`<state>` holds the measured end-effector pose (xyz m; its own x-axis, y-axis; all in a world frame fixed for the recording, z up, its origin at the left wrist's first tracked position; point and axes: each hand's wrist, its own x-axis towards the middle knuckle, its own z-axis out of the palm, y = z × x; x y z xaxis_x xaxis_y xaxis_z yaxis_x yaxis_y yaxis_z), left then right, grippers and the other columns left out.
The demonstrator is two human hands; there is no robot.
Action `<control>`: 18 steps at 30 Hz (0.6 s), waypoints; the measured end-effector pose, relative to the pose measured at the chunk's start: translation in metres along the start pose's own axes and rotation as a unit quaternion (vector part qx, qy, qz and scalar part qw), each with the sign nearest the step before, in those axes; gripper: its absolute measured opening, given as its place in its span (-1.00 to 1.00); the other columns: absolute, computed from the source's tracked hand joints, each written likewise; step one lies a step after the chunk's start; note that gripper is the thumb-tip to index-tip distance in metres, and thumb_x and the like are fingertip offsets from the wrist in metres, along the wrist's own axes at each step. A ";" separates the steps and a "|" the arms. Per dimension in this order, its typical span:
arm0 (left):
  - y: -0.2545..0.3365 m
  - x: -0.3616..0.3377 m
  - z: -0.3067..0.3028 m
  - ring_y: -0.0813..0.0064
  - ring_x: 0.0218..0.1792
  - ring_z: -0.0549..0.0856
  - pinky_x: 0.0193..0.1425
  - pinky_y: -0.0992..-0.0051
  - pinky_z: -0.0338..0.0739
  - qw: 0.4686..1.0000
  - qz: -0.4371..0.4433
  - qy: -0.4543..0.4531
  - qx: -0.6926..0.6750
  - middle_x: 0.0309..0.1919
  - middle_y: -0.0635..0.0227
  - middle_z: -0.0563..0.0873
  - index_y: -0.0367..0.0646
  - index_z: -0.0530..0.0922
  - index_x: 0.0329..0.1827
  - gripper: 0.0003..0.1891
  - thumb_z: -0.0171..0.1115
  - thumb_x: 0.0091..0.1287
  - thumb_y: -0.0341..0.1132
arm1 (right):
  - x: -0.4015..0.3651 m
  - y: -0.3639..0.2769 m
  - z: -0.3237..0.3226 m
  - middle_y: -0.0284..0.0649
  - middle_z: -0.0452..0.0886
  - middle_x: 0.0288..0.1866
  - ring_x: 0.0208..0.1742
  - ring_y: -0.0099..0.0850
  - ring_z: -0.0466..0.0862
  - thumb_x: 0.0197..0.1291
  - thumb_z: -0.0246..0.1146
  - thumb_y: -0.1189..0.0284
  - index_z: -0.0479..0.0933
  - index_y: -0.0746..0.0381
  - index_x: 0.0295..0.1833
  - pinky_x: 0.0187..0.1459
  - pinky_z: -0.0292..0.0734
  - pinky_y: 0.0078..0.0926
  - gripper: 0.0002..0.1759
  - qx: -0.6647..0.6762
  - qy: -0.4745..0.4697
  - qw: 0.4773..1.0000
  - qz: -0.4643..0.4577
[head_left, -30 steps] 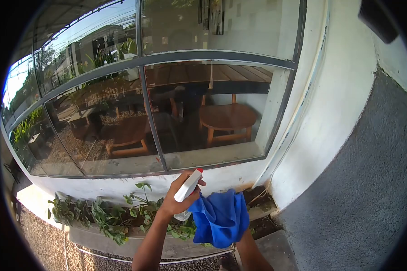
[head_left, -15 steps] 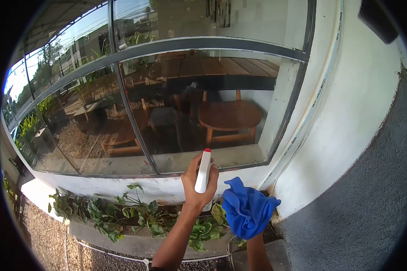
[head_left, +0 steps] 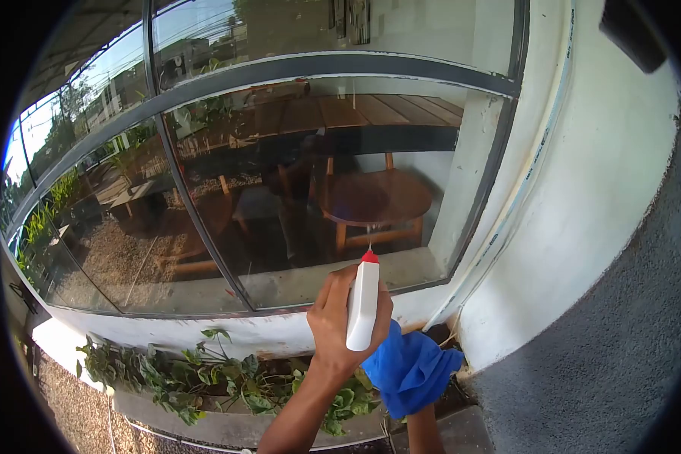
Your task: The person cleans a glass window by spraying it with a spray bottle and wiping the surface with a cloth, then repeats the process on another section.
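My left hand point(head_left: 334, 321) is wrapped round a spray bottle, whose white trigger head point(head_left: 363, 306) with a red nozzle point(head_left: 369, 257) points at the window. A thin streak of liquid point(head_left: 370, 233) shows just beyond the nozzle, in front of the glass pane point(head_left: 280, 204). The bottle's body is hidden behind the hand. A crumpled blue cloth point(head_left: 412, 372) drapes over my right hand, covering its fingers; only the forearm point(head_left: 425, 433) shows below it. The cloth is right beside the left hand and lower than the nozzle.
Dark metal bars point(head_left: 295, 69) divide the window. Leafy plants point(head_left: 166, 371) grow in a bed along the white wall below. A pipe point(head_left: 533, 159) runs down the wall at right, near a grey rough wall point(head_left: 583, 363). A wooden chair point(head_left: 378, 197) stands behind the glass.
My left hand with the spray bottle has moved right and slightly down in view. Liquid now shows at the nozzle. The blue cloth has shifted slightly left and down, partly behind the left hand.
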<state>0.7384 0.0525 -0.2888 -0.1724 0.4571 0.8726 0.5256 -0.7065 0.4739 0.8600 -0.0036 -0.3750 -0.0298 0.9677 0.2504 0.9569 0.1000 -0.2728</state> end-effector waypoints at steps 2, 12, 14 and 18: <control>-0.001 0.004 -0.006 0.40 -0.51 0.67 -0.39 0.51 0.53 0.999 0.008 -0.013 0.032 -0.42 0.19 0.68 -0.32 0.59 -0.17 -0.79 0.32 0.12 -0.56 | 0.007 -0.002 0.006 -0.16 0.52 -0.03 -0.03 -0.25 0.51 0.38 -0.09 -0.05 0.40 0.14 -0.06 0.09 0.40 -0.21 -0.54 0.031 0.069 0.997 -0.025; -0.013 0.013 -0.023 0.44 -0.60 0.61 -0.52 0.55 0.48 0.998 0.055 0.015 0.019 -0.50 0.23 0.63 -0.35 0.55 -0.11 -0.67 0.36 0.02 -0.61 | 0.032 -0.002 0.023 -0.08 0.55 -0.38 -0.35 -0.11 0.55 0.11 0.28 0.19 0.37 0.19 -0.37 -0.32 0.43 -0.20 -0.67 0.035 0.111 0.991 -0.065; -0.010 0.015 -0.032 0.46 -0.62 0.59 -0.55 0.56 0.44 0.999 0.029 0.012 0.036 -0.54 0.25 0.62 -0.35 0.55 -0.13 -0.69 0.35 0.02 -0.61 | 0.043 0.004 0.021 -0.10 0.51 -0.45 -0.42 -0.09 0.53 0.07 0.28 0.28 0.38 0.21 -0.38 -0.36 0.42 -0.16 -0.73 0.038 0.172 0.981 -0.076; -0.020 0.012 -0.043 0.43 -0.60 0.60 -0.47 0.53 0.46 0.997 -0.049 0.051 0.040 -0.52 0.23 0.64 -0.33 0.55 -0.18 -0.76 0.30 0.06 -0.60 | 0.058 0.020 0.024 -0.11 0.51 -0.46 -0.45 -0.09 0.52 0.03 0.26 0.37 0.39 0.22 -0.36 -0.39 0.41 -0.13 -0.80 0.031 0.208 0.974 -0.084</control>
<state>0.6900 0.0488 -0.2828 -0.3076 0.4627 0.8314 0.5658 -0.6136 0.5508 0.8702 0.0600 -0.3879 -0.0525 0.7600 0.6478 0.9286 0.2757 -0.2483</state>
